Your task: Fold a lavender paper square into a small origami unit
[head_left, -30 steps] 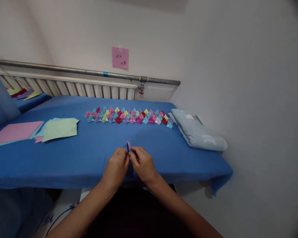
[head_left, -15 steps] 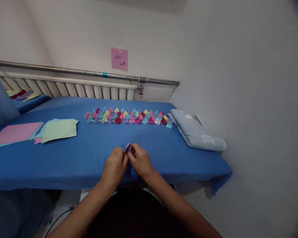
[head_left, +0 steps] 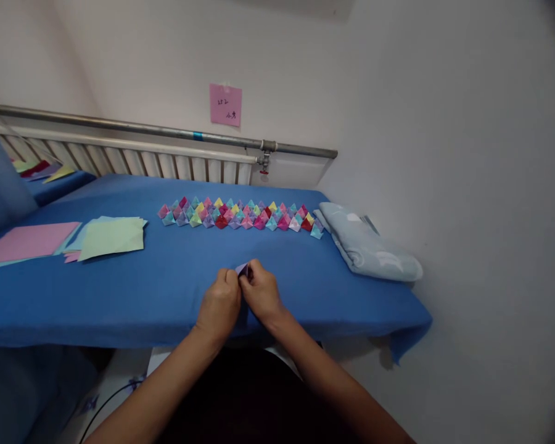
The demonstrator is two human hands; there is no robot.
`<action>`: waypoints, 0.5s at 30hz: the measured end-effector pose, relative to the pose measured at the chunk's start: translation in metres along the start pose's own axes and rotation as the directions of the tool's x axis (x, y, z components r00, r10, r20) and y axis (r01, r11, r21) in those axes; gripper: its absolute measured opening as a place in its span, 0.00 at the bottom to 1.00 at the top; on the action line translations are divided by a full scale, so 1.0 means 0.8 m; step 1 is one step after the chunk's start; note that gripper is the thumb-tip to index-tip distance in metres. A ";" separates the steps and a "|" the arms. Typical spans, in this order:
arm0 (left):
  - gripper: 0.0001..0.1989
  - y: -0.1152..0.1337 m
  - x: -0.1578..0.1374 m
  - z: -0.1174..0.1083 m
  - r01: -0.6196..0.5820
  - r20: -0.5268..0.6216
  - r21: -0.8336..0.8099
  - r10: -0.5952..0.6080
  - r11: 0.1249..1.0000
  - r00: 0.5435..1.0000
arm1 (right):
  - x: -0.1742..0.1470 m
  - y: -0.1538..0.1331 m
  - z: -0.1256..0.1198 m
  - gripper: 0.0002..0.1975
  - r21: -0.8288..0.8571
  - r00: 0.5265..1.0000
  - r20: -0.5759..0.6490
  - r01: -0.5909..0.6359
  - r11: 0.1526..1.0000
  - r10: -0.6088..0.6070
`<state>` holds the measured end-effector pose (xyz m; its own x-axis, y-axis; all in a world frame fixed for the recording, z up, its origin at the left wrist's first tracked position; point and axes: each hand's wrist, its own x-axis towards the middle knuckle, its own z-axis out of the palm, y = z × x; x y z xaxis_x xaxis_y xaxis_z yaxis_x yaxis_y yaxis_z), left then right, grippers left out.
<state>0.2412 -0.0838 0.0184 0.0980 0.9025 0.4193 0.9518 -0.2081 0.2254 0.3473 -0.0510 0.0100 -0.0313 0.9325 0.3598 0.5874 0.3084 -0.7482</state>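
A small folded piece of purple paper [head_left: 242, 269] is pinched between my two hands, above the front part of the blue cloth [head_left: 176, 296]. My left hand [head_left: 221, 302] is closed on its left side, the fingers curled in. From the right, my right hand [head_left: 261, 290] grips it between thumb and fingers. Most of the paper is hidden by the fingers; only a pointed upper part shows. Beyond the hands, several small folded paper boats [head_left: 246, 221] in many colours stand in close rows.
Pale green paper sheets [head_left: 113, 237] and pink sheets [head_left: 32, 242] lie at the left. A folded light blue blanket [head_left: 365, 243] rests at the right by the wall. Behind the covered surface run a radiator [head_left: 166, 163] and a metal pipe [head_left: 139, 127]. A pink note [head_left: 226, 105] hangs on the wall.
Both hands have shifted slightly, the left one a little to the right. The purple paper has tilted between the fingers. The camera view has moved slightly too.
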 end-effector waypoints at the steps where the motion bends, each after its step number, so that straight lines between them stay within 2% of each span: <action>1: 0.09 0.002 0.001 0.000 0.003 0.000 0.000 -0.003 1.000 1.000 | 0.001 0.001 0.000 0.04 -0.008 1.000 -0.008 -0.005 1.000 0.005; 4: 0.09 0.006 0.004 0.003 0.010 -0.004 -0.007 -0.010 1.000 1.000 | 0.002 0.006 -0.001 0.03 -0.023 1.000 -0.023 -0.021 1.000 0.021; 6: 0.08 0.006 0.004 0.006 0.015 -0.008 -0.017 -0.015 1.000 1.000 | 0.001 0.010 -0.001 0.05 -0.020 1.000 -0.025 -0.016 1.000 0.016; 9: 0.07 0.004 0.002 0.008 0.016 -0.018 -0.041 -0.017 0.999 1.000 | -0.001 0.014 0.000 0.10 -0.017 0.999 -0.014 0.033 0.999 -0.033; 12: 0.06 0.000 0.001 0.008 0.017 -0.035 -0.064 -0.019 0.998 0.999 | -0.001 0.015 0.002 0.08 -0.028 0.997 0.009 0.075 0.997 -0.075; 15: 0.05 -0.004 0.003 0.008 0.057 -0.067 -0.169 -0.069 0.984 0.995 | -0.002 0.013 0.002 0.09 -0.028 0.996 -0.005 0.086 0.996 -0.086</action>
<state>0.2399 -0.0788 0.0131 0.0122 0.8873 0.4610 0.8930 -0.2171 0.3942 0.3520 -0.0489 0.0008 -0.0781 0.9016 0.4254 0.6048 0.3821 -0.6987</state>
